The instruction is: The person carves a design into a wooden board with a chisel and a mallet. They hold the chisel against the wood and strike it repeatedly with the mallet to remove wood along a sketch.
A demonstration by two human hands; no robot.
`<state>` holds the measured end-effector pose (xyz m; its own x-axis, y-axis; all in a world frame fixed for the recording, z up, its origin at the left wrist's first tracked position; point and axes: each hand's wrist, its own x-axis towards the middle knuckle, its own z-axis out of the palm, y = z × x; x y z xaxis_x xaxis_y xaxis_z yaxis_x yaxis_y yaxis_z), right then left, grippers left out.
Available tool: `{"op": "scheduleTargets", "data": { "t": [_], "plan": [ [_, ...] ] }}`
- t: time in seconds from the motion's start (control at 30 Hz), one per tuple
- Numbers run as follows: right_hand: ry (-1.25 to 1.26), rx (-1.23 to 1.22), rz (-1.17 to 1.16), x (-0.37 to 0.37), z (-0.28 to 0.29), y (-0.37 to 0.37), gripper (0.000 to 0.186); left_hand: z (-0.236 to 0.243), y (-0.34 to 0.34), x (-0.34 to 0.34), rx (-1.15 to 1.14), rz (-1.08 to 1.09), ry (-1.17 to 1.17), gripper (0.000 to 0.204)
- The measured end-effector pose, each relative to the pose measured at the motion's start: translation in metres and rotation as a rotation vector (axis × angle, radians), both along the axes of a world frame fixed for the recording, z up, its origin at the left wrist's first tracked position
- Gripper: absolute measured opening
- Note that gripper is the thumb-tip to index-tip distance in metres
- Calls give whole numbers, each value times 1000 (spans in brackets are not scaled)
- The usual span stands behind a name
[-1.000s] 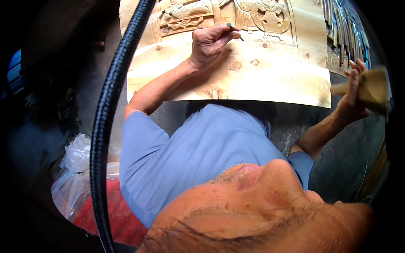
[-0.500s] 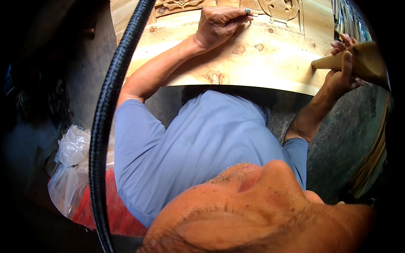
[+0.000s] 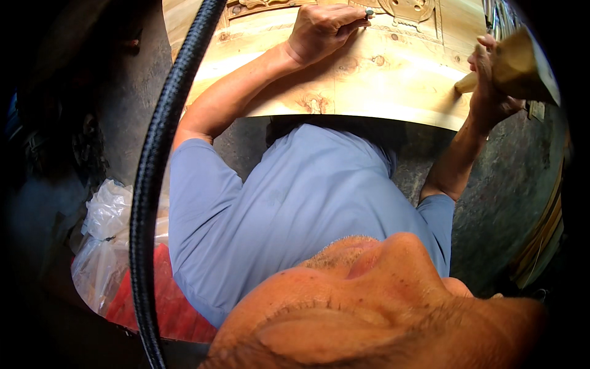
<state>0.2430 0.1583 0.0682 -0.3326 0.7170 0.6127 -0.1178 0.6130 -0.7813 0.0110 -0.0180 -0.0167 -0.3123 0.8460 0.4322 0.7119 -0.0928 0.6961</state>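
My left hand [image 3: 321,34] is closed round a small metal carving chisel [image 3: 369,12], whose round, struck end shows beyond the fingers. The chisel is over the pale wooden panel [image 3: 393,92], beside the carved relief [image 3: 412,8] at its far edge; its cutting tip is hard to make out. On the right, a wooden mallet [image 3: 519,64] is gripped in my right hand [image 3: 488,92]. The mallet's wide head leans away to the right, and its tapered handle end points left over the panel's right side.
Several slim tools [image 3: 501,18] stand or lie beyond the panel's right corner. A black braided cable [image 3: 153,154] crosses the left of the view. Clear plastic bags [image 3: 104,227] lie by a red surface [image 3: 172,301] at lower left. Stacked boards [image 3: 544,240] curve along the right.
My right hand and the mallet have shifted, the mallet head rising a little in the view. My left hand, with the chisel, has moved only slightly.
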Motion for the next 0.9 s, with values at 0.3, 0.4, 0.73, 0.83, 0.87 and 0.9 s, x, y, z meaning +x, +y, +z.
{"op": "scheduleTargets", "data": {
  "t": [0.3,0.4,0.73,0.83,0.87,0.9],
  "plan": [
    [-400,645,-258,-9,-7,-4,50,-21,5,-1,107,208,775,32],
    [-451,692,-277,-6,-14,-6,44,-25,5,-1,98,131,681,30],
    [-734,882,-197,-8,-13,2,65,-11,3,2,112,67,503,30],
    [-481,843,-256,-6,-11,10,54,1,8,1,268,-21,414,31],
    [-346,797,-286,-7,-11,12,51,6,8,2,202,-16,427,31],
    [-236,810,-221,-8,-13,13,48,10,7,3,137,-12,439,32]
  ]
}}
